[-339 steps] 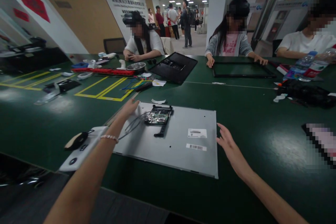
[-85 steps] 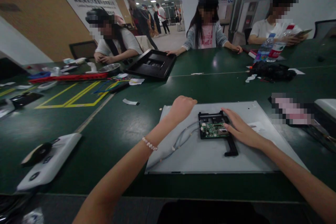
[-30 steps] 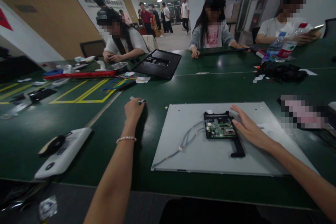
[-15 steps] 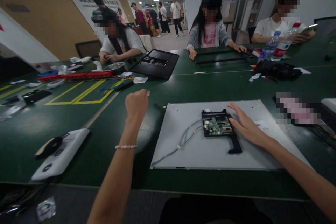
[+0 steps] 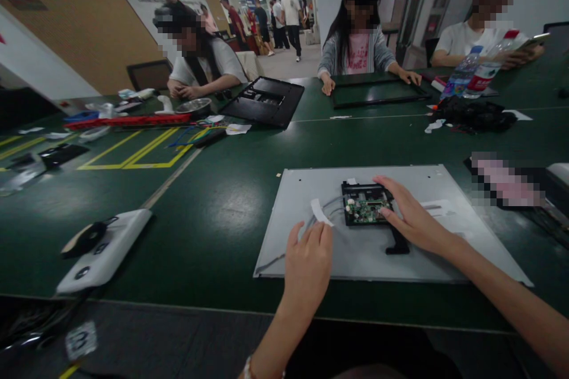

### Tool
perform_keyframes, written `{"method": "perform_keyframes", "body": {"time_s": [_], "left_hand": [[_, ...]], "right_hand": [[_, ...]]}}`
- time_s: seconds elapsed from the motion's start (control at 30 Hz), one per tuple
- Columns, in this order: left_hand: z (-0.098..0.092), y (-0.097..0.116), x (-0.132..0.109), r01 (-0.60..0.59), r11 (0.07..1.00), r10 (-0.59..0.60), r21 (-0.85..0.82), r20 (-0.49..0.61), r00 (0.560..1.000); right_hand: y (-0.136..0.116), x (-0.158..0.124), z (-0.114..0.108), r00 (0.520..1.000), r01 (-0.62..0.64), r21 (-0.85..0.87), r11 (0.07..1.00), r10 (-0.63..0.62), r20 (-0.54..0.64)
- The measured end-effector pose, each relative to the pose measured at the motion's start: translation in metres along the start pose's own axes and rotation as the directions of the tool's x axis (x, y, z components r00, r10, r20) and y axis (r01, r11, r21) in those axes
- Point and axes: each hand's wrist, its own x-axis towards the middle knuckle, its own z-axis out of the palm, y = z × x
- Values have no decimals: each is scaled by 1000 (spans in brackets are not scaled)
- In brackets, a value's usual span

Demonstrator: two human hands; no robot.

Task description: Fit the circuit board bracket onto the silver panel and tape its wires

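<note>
A grey flat panel [image 5: 275,231] lies on the table in front of me. On it rests a black bracket [image 5: 397,243] carrying a green circuit board [image 5: 362,211], with grey cables [image 5: 272,262] running off to the left. Over these cables, my left hand [image 5: 309,257] pinches a white strip of tape [image 5: 318,211] between its fingertips. My right hand [image 5: 415,219] holds the bracket's right side, thumb over the board's edge and fingers along the top corner. Its underside contact is hidden.
A white device with a black strap [image 5: 106,251] lies left. Across the table are a black back cover [image 5: 267,103], a black frame [image 5: 377,103], bottles [image 5: 484,74] and a black bundle [image 5: 473,115]. Three people sit opposite. A pink-covered item [image 5: 507,183] lies right.
My left hand has come right and down from over the bare table to the cables, bringing the white tape. My right hand has shifted slightly left, onto the bracket and board.
</note>
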Motion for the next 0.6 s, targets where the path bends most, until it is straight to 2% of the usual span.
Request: {"method": "perform_keyframes", "body": {"time_s": [0.13,0.43,0.6], "left_hand": [[6,8,-1,32,999,-33,-12,-65,997],[5,13,1,104,985,-124,-138,-149,981],[1,3,5,142,974,-165,-178,-121,979]], "right_hand": [[-5,0,-2,999,27,-21,999,-26,22],[0,-1,-2,995,81,-80,994,-75,64],[-6,4,-6,988,142,-142,980,-130,87]]}}
